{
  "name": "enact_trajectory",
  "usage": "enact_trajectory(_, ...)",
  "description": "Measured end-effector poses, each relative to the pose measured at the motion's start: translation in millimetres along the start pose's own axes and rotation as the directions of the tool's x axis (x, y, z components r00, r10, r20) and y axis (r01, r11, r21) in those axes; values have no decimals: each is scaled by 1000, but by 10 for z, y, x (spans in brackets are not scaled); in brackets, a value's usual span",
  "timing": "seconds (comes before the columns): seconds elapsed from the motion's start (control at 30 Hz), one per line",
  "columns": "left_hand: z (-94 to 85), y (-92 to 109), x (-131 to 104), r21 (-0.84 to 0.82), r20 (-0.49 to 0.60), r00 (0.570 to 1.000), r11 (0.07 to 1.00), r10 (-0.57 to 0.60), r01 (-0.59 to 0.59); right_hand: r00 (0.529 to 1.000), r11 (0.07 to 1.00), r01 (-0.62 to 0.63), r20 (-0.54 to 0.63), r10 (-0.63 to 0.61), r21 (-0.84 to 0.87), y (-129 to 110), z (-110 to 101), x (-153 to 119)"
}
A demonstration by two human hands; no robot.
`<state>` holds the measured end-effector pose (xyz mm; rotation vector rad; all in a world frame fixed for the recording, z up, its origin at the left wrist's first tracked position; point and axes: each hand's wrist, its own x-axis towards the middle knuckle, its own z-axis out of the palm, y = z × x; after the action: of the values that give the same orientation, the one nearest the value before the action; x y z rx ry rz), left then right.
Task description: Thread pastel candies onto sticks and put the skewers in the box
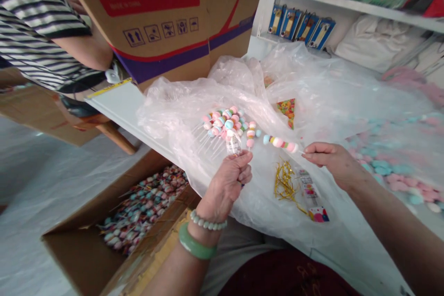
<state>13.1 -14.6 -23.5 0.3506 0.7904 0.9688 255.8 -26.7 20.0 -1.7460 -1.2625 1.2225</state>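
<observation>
Both hands' fingers pinched, left hand [231,176] on candy bundle [225,125], right hand [328,157] on candy skewer [280,142]

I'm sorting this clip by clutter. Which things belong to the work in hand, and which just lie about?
In hand:
- left hand grips a bunch of pastel candy-bead skewers
- right hand pinches a single pastel candy skewer
- gold twist ties
- open cardboard box of finished skewers

Lying about:
- blue packets on the white shelf
- large printed cardboard carton
- another person's striped sleeve

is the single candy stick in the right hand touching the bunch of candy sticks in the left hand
Apart. The head view shows clear plastic sheet between the blue end of the single pastel candy stick, pinched by the right hand, and the bunch of pastel candy sticks in the left hand.
</observation>
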Motion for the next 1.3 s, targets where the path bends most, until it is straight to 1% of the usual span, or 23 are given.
enact_trajectory(0.07,91,19,56,127,-69,998,992,1,8,999,999,20,-35,-19,40,30,92,-11)
enact_trajectory(0.13,169,45,103,216,-151,988,976,41,-8,999,995,36,-24,-34,88,54,158,-17)
enact_trajectory(0.17,201,57,120,231,-163,984,972,73,-33,999,994,43,-10,-42,104,66,182,-28)
enact_trajectory(0.2,229,65,132,230,-152,983,971,106,-69,998,993,58,1,-58,107,79,204,-45)
enact_trajectory(0.27,266,61,146,207,-74,985,968,157,-139,995,993,95,8,-96,74,112,245,-97)
enact_trajectory(0.33,281,26,157,185,-6,984,967,180,-176,993,994,111,26,-112,23,150,295,-159)
enact_trajectory(0.47,261,-86,188,206,4,978,957,208,-204,993,998,70,100,-69,-8,240,403,-234)
enact_trajectory(0.57,228,-129,217,281,49,979,938,197,-203,987,997,79,142,-78,1,319,431,-238)
enact_trajectory(0.7,190,-113,245,390,114,965,883,235,-261,970,992,130,209,-126,-6,428,385,-223)
enact_trajectory(0.77,188,-102,251,463,124,967,849,224,-256,965,987,161,210,-155,-12,475,367,-214)
enact_trajectory(0.87,215,-117,269,578,85,978,791,189,-203,973,984,177,153,-173,-13,519,395,-202)
enact_trajectory(0.93,245,-154,290,628,55,982,759,179,-173,981,988,156,116,-155,-4,528,451,-196)
enact_trajectory(1.0,282,-195,311,654,31,985,742,172,-150,987,993,119,106,-119,10,530,516,-193)
enact_trajectory(1.07,324,-206,328,633,9,987,763,159,-129,993,995,57,99,-65,78,532,561,-195)
enact_trajectory(1.17,391,-111,389,573,7,992,813,125,-106,999,968,-31,51,19,248,545,554,-218)
enact_trajectory(1.2,410,-52,437,582,-3,990,805,143,-115,999,956,-53,28,47,290,550,531,-232)
enact_trajectory(1.23,427,13,505,634,-22,983,763,181,-127,998,948,-67,0,71,313,555,502,-248)
enact_trajectory(1.27,441,77,590,730,-41,969,670,242,-137,996,943,-75,-30,89,325,559,469,-265)
enact_trajectory(1.3,452,131,692,841,-48,950,525,310,-129,993,937,-80,-58,106,340,563,436,-282)
